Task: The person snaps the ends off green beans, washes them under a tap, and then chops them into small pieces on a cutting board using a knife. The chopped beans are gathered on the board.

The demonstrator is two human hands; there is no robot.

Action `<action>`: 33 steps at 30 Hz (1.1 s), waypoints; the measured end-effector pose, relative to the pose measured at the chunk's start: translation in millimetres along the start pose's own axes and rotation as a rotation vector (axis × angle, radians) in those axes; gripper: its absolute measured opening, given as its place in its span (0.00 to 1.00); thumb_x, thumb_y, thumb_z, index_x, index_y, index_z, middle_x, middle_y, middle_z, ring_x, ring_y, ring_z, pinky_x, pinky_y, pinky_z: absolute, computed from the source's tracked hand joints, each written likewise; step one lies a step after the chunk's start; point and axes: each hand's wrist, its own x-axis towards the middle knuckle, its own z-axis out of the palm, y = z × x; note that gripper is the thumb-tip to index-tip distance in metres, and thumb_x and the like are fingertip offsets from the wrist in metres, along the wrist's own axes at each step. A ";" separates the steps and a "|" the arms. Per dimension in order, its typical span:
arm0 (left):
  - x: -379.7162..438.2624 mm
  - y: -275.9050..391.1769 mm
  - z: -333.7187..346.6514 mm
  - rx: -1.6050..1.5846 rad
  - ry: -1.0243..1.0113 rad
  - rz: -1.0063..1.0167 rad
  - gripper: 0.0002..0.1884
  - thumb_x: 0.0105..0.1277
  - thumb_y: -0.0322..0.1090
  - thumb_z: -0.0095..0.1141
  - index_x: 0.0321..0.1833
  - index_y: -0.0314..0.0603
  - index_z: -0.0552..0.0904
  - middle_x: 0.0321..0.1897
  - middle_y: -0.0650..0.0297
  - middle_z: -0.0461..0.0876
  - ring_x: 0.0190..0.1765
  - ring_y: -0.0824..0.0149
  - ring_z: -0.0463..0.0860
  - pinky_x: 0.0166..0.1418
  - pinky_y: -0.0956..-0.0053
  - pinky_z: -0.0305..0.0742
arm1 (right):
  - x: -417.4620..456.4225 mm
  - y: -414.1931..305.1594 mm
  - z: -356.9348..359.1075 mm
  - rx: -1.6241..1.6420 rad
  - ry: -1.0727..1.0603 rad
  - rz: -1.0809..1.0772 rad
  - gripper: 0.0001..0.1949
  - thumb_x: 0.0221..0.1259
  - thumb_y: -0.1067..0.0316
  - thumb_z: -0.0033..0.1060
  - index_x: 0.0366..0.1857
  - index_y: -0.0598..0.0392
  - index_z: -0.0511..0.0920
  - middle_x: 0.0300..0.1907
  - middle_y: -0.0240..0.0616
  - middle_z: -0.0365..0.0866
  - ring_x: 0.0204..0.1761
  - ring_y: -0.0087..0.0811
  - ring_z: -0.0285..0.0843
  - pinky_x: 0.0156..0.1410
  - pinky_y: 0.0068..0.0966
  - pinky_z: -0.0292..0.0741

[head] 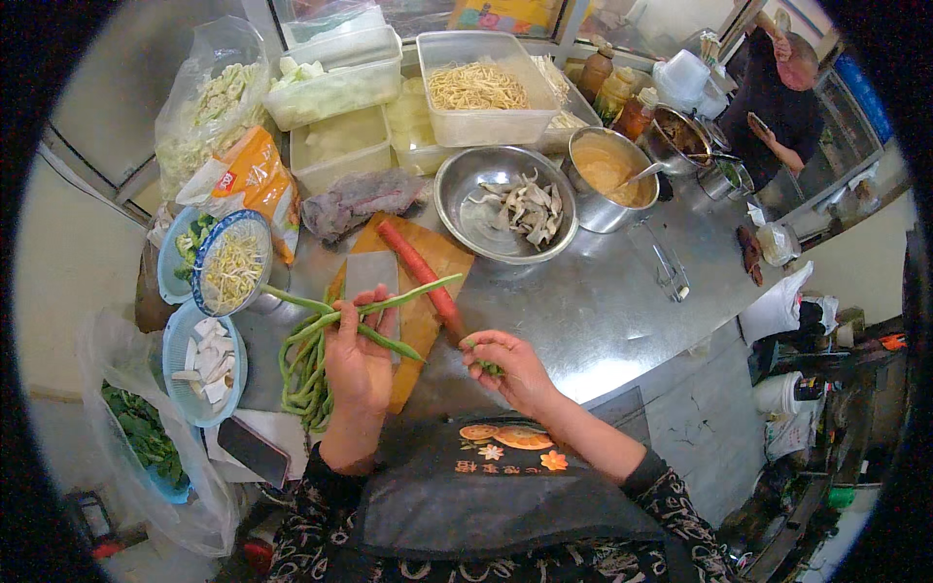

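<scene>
My left hand (pixel 358 375) is palm up and holds a few long green beans (pixel 417 293) between thumb and fingers. The beans cross each other and stick out on both sides. Beneath and left of that hand lies a heap of long beans (pixel 310 379) on the steel table. In my right hand (pixel 514 368), the fingertips pinch short green bean pieces (pixel 490 364). Beyond my hands is a wooden cutting board (pixel 415 364), bearing a long red carrot (pixel 419 270) and a flat grey blade (pixel 364 268), probably a cleaver's, partly hidden by my fingers.
Past the board stand a steel bowl of grey pieces (pixel 536 215) and a pot of orange sauce (pixel 605 171). Baskets of bean sprouts (pixel 232 266) and white pieces (pixel 208 364) sit left, near a phone (pixel 254 450). Tongs (pixel 667 270) lie right. Another person (pixel 780 109) stands far right.
</scene>
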 end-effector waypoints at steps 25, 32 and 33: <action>-42.2 -25.4 3.5 1.243 -0.491 0.588 0.02 0.65 0.27 0.44 0.38 0.38 0.67 0.28 0.62 0.71 0.32 0.71 0.72 0.34 0.76 0.68 | 18.3 16.5 -11.6 -0.300 0.121 0.029 0.06 0.56 0.67 0.54 0.31 0.58 0.75 0.24 0.29 0.73 0.21 0.17 0.66 0.21 0.11 0.60; -46.0 3.0 3.6 1.464 -0.449 0.222 0.09 0.62 0.35 0.52 0.37 0.36 0.72 0.19 0.55 0.72 0.23 0.59 0.73 0.28 0.71 0.67 | -3.8 -32.0 -8.2 0.046 0.032 -0.069 0.07 0.58 0.68 0.52 0.36 0.58 0.74 0.27 0.32 0.74 0.25 0.18 0.67 0.22 0.11 0.60; -49.8 6.0 -0.4 1.525 -0.495 0.197 0.09 0.62 0.35 0.52 0.38 0.36 0.72 0.20 0.55 0.73 0.23 0.58 0.74 0.29 0.70 0.68 | -6.2 -38.6 -5.0 0.044 0.043 -0.088 0.07 0.59 0.67 0.52 0.37 0.58 0.74 0.27 0.32 0.74 0.25 0.18 0.67 0.22 0.11 0.60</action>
